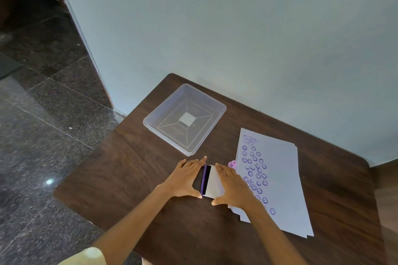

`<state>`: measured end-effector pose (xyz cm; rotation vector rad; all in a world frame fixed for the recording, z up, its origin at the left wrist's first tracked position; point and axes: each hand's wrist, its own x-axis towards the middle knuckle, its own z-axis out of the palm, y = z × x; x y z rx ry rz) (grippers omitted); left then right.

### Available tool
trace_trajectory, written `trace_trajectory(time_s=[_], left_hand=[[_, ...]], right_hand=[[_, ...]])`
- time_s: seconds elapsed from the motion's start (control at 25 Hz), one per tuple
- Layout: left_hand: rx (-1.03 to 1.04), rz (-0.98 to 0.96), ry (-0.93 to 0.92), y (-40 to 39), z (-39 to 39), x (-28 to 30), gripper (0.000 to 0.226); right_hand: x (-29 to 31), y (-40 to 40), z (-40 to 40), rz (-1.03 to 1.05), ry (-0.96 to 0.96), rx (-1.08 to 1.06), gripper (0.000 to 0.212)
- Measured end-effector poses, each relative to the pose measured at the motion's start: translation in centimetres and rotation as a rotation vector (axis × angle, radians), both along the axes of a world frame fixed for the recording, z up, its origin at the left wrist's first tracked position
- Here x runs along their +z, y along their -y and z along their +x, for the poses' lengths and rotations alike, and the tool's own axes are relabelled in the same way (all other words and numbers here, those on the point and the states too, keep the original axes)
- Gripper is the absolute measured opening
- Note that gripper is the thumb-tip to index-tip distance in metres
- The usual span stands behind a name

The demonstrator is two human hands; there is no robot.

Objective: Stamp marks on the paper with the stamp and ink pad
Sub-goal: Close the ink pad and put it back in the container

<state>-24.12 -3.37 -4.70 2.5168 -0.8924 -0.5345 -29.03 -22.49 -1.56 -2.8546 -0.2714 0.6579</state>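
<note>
1. Dark wood surface (133, 170) stood against a pale wall (237, 38), granite floor (43, 114) left.
2. Clear tub (150, 122) held nothing.
3. Your left hand (185, 178) and right hand (232, 189) clasped the ink pad (212, 182); stamp (232, 164) and stamped paper (277, 178) lay beside.

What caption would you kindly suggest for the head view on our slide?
Both hands, left and right, grip the ink pad beside smiley-stamped paper.

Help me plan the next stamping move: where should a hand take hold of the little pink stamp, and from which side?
Grip the pink stamp by its rounded top knob, coming from above. It seems to stand upright between the ink pad and the paper, so there is little room at its sides. The right hand is nearest.
</note>
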Motion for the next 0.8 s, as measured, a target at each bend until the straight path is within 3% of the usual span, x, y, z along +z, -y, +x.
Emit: trace_trajectory(time_s=[0.44,0.8], left_hand=[[0.021,-0.021,0.015,-0.1,-0.2,-0.3,0.108],[-0.018,0.015,-0.009,0.1,-0.3,-0.5,0.11]], right_hand=[[1.2,-1.3,0.8,-0.078,-0.038,-0.014,0.107],[0.6,-1.7,0.7,0.024,-0.078,-0.072,0.108]])
